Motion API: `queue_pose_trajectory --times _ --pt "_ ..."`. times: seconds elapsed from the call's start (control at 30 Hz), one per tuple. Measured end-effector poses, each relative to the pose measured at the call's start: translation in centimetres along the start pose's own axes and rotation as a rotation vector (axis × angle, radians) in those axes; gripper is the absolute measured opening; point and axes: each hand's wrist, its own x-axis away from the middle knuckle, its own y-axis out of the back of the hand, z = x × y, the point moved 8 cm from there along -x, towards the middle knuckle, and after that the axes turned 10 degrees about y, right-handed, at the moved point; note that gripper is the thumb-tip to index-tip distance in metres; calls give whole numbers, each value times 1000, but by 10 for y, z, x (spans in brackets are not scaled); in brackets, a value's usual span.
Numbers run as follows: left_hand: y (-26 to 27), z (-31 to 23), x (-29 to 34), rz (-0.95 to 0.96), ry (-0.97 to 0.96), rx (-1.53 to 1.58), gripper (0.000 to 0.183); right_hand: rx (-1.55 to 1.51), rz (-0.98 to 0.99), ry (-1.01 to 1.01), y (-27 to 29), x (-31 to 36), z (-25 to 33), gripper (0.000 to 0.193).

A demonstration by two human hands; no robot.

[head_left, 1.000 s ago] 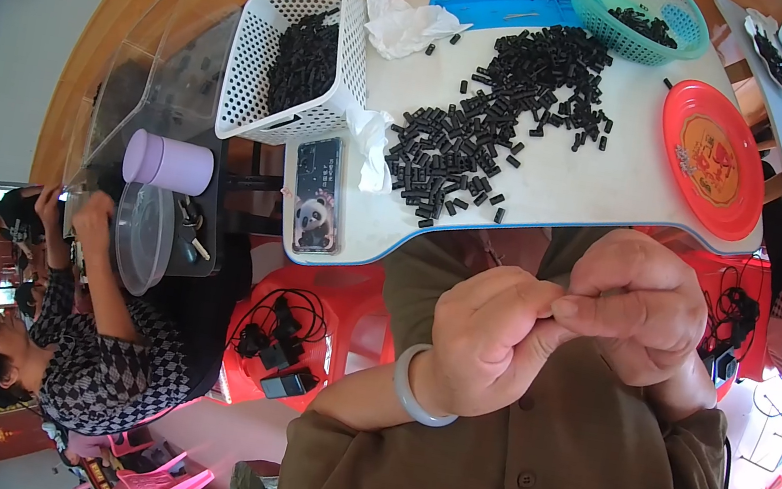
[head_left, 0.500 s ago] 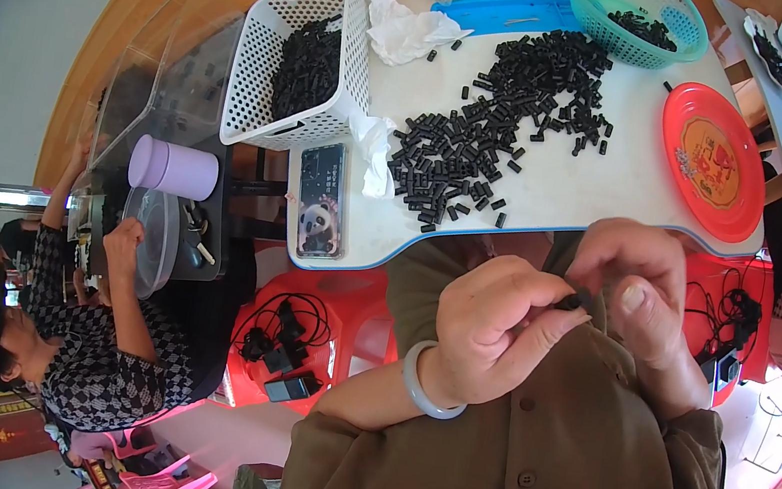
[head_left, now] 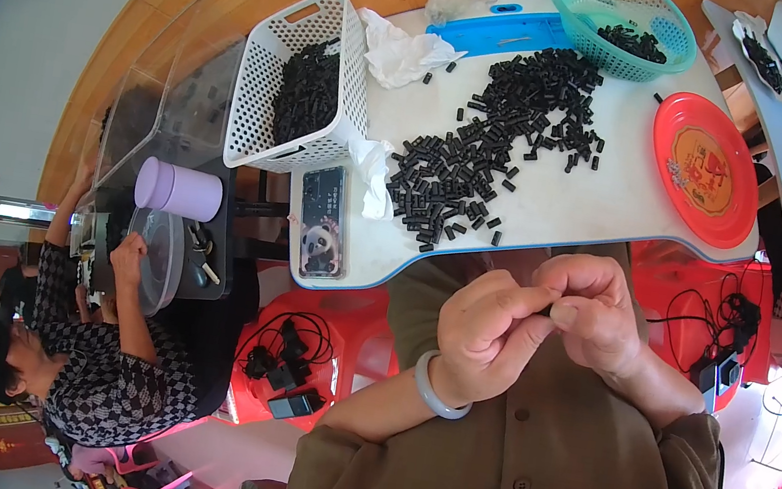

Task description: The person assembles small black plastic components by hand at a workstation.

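Above my lap, just off the table's near edge, my two hands meet fingertip to fingertip. My left hand [head_left: 487,332], with a pale bangle at its wrist, pinches a small black piece that the fingers now almost wholly hide. My right hand [head_left: 595,314] is closed in a pinch against the left fingertips; whatever it grips is hidden. Beyond them a loose pile of short black cylindrical pieces [head_left: 458,169] spreads over the white table [head_left: 559,204]. A red round plate [head_left: 666,179] lies right of the pile.
A white perforated basket [head_left: 354,123] and a green colander [head_left: 571,23] both hold black pieces. A phone [head_left: 322,219] lies at the table's left corner, near crumpled tissue [head_left: 375,181]. Leftward are a purple cup [head_left: 182,191] and another person [head_left: 123,377]. Red stools [head_left: 361,341] hold cables.
My right hand has moved left and its fingers have closed against the left fingertips. The black piece, visible before in my left pinch, is now mostly covered. The view has shifted slightly.
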Motion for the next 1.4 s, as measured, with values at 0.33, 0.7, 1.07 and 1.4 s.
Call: queue_pose_trajectory --times 0.33,0.7,1.07,1.4 --pt "0 2 1 -21 10 -9 21 9 -43 56 0 -2 -1 5" --pt "94 25 -28 -442 23 -243 16 677 -297 189 90 -26 0 7" --pt "213 81 -109 -524 205 -734 40 1149 -391 343 159 -34 20 4" --pt "1 77 -34 -5 90 -523 13 1651 -336 361 156 -57 29 19"
